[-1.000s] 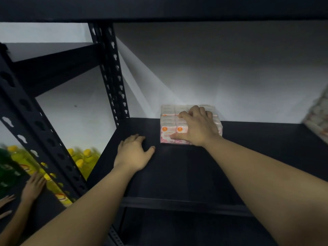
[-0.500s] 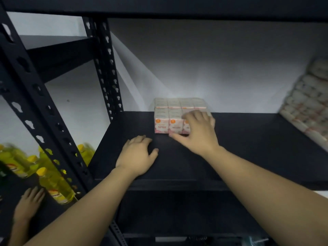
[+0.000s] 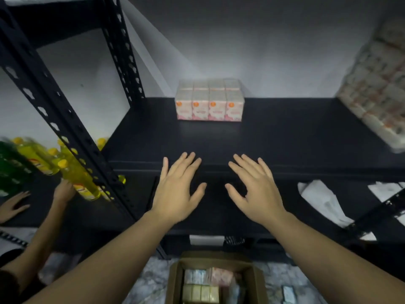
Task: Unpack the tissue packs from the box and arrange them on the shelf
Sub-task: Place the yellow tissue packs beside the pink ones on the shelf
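Note:
A pink-and-white tissue pack bundle stands at the back of the black shelf, against the wall. My left hand and my right hand hover side by side in front of the shelf's front edge, fingers spread, holding nothing. Both are well short of the bundle. Below, on the floor, an open cardboard box holds several more tissue packs.
More stacked tissue packs fill the shelf's right end. Perforated black uprights stand at the left. Beyond them another person's hands handle yellow bottles. White plastic wrapping lies on the lower shelf at right.
My right hand let go of the bundle and drew back; my left hand lifted off the shelf. Both now hover at the front edge. The view tilted down, revealing the box.

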A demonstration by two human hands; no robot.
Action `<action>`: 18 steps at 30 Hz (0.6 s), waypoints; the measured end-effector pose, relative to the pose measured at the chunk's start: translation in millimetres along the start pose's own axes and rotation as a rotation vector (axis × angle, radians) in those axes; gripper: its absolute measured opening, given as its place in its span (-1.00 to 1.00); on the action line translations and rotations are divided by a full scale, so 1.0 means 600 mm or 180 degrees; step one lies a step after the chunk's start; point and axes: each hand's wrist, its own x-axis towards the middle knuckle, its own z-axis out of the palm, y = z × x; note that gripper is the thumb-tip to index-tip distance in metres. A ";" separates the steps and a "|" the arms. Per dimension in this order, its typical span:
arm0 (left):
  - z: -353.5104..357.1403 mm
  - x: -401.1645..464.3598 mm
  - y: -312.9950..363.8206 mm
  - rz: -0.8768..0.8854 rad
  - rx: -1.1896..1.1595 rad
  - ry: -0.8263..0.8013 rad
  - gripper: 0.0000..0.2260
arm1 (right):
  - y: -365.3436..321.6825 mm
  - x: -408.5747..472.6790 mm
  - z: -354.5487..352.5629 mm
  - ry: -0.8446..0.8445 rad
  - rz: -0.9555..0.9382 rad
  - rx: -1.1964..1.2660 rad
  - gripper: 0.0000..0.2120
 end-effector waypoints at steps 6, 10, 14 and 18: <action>0.104 -0.112 0.035 -0.0243 -0.0259 -0.0386 -0.41 | 0.055 -0.171 0.047 -0.0383 0.0348 0.0440 -0.47; 0.192 -0.203 0.026 -0.0716 -0.0468 -0.1074 -0.45 | 0.095 -0.274 0.095 -0.1164 0.0896 0.0591 -0.44; 0.266 -0.298 0.006 -0.1155 -0.0574 -0.1764 -0.43 | 0.109 -0.372 0.158 -0.1841 0.1508 0.0776 -0.54; 0.346 -0.377 -0.044 -0.1339 -0.0564 -0.2304 -0.47 | 0.115 -0.462 0.247 -0.2269 0.2069 0.1008 -0.63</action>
